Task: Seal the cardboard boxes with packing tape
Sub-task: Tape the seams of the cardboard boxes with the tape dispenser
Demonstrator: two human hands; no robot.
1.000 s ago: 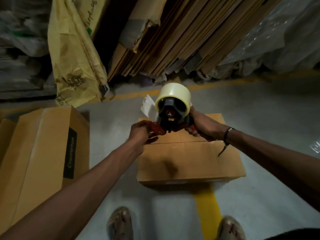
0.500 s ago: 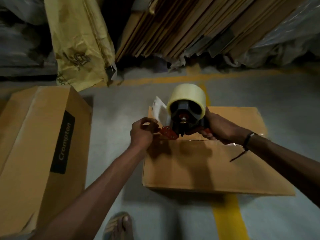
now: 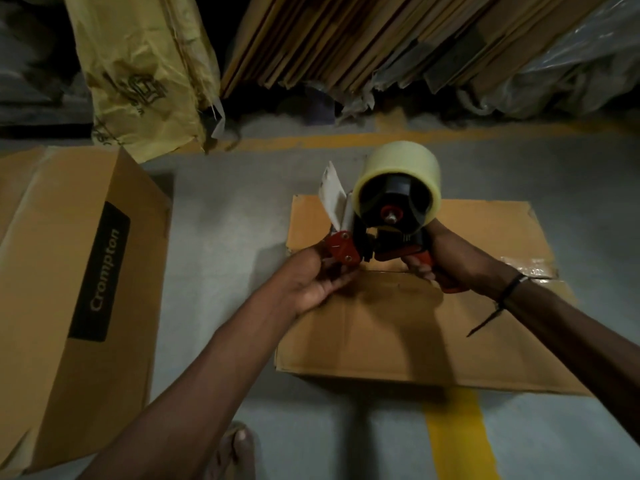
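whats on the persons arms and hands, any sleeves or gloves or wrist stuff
Both forearms are bare, with no sleeves in view, and both hands are gloveless. The right hand has a thin dark band round its wrist, with a loose dark end trailing off it. The left hand and its wrist carry nothing visible.

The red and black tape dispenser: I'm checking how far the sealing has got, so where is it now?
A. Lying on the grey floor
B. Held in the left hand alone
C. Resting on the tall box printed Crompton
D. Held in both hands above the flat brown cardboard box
D: the red and black tape dispenser is held by the right hand at its handle and the left hand at its front, above the flat brown cardboard box.
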